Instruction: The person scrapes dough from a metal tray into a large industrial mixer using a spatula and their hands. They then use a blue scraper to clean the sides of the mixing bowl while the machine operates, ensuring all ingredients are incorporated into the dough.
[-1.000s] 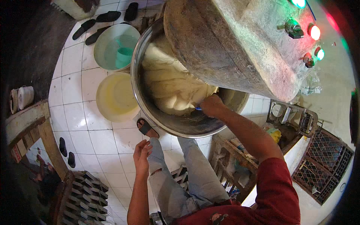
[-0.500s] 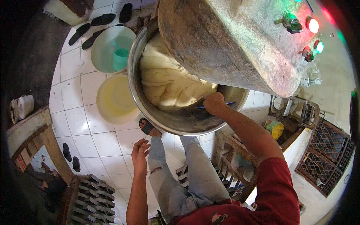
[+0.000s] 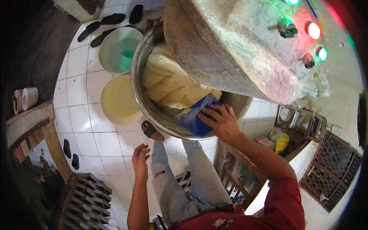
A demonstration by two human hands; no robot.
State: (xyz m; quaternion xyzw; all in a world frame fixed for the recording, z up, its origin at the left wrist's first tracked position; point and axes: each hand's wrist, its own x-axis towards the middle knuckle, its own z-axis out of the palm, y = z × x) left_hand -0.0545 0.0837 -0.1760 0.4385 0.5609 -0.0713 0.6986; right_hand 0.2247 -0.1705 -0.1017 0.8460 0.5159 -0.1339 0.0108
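Observation:
A mass of pale dough (image 3: 174, 82) fills much of the large metal mixing bowl (image 3: 135, 85). Inside the bowl's near right part, my right hand (image 3: 221, 122) grips a flat blue dough scraper (image 3: 202, 128), its broad face showing and dusted pale at its left end. The scraper's far edge comes up against the near side of the dough. The scuffed mixer head (image 3: 226, 50) hangs over the bowl and hides the dough's far right side. My left hand (image 3: 141, 156) hovers empty beside my left leg, fingers loosely curled and apart.
Left of the bowl stand a tub of water (image 3: 109, 53) with a green dipper (image 3: 127, 60) and a yellowish tub (image 3: 115, 101). Lit buttons (image 3: 313, 30) sit on the mixer's housing. Sandals (image 3: 113, 18) lie on the tiles. A wooden rack (image 3: 245, 165) stands at right.
My right hand has turned and drawn back toward the near rim, so the scraper shows its broad face instead of a thin edge. My left hand stays nearly in place.

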